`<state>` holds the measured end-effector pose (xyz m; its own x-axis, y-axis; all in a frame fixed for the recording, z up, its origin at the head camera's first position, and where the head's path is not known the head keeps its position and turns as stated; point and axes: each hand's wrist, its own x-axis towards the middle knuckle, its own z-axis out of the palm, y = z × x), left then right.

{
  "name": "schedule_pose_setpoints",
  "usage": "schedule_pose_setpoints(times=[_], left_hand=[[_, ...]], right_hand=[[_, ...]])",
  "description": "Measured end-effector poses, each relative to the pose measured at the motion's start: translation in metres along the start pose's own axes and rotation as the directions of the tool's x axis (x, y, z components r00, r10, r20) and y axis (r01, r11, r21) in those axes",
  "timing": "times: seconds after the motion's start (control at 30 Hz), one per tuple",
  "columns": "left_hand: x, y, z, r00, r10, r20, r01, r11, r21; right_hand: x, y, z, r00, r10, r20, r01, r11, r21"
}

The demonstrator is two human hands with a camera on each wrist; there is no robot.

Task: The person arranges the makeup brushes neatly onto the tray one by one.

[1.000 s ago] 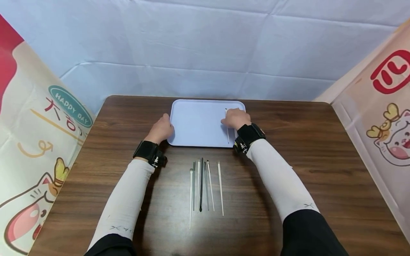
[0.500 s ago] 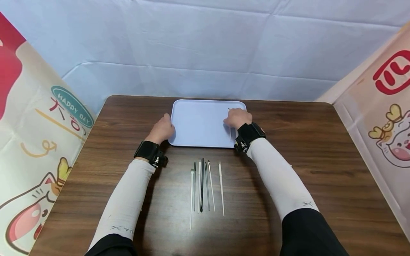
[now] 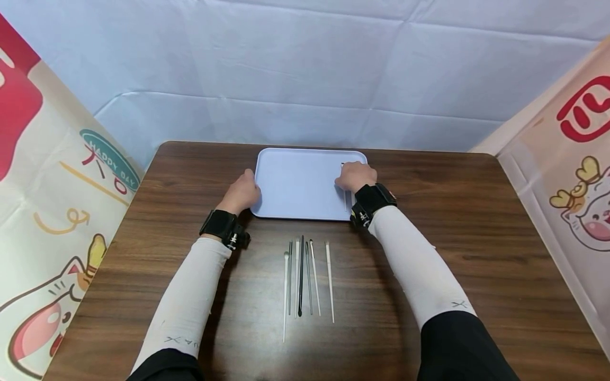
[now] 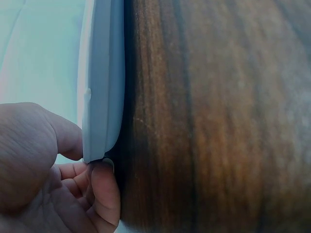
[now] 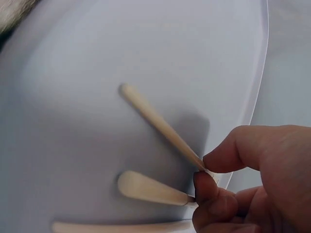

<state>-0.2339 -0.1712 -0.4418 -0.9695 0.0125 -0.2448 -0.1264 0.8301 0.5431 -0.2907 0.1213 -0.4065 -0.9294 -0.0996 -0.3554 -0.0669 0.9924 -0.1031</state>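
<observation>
A white rectangular tray (image 3: 300, 182) lies at the far side of the table. My left hand (image 3: 240, 191) grips its left edge; in the left wrist view the thumb is against the rim (image 4: 99, 97) and a fingertip sits under its corner. Over the tray's right part, my right hand (image 3: 356, 176) pinches a slim pale-handled brush (image 5: 160, 124) between thumb and index finger. Beneath that hand, a thicker pale-handled brush (image 5: 150, 188) and another pale handle (image 5: 112, 227) lie on the tray. The hand hides their far ends.
Several thin brushes, pale and dark, lie side by side on the wooden table (image 3: 190, 296) in front of the tray, among them a black brush (image 3: 301, 275) and a white brush (image 3: 330, 280). A pale cloth wall (image 3: 305, 74) stands behind the table.
My right hand has shifted slightly right over the tray with the pinched brush, towards the tray's right edge. My left hand keeps its hold on the tray.
</observation>
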Motion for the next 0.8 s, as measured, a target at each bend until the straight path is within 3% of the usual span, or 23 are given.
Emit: schedule_pose_setpoints(times=[0.8], left_hand=[[0.0004, -0.0002, 0.0003, 1.000, -0.009, 0.006, 0.009, 1.000, -0.004]], right_hand=[[0.0042, 0.0000, 0.0031, 1.000, 0.000, -0.004, 0.000, 1.000, -0.002]])
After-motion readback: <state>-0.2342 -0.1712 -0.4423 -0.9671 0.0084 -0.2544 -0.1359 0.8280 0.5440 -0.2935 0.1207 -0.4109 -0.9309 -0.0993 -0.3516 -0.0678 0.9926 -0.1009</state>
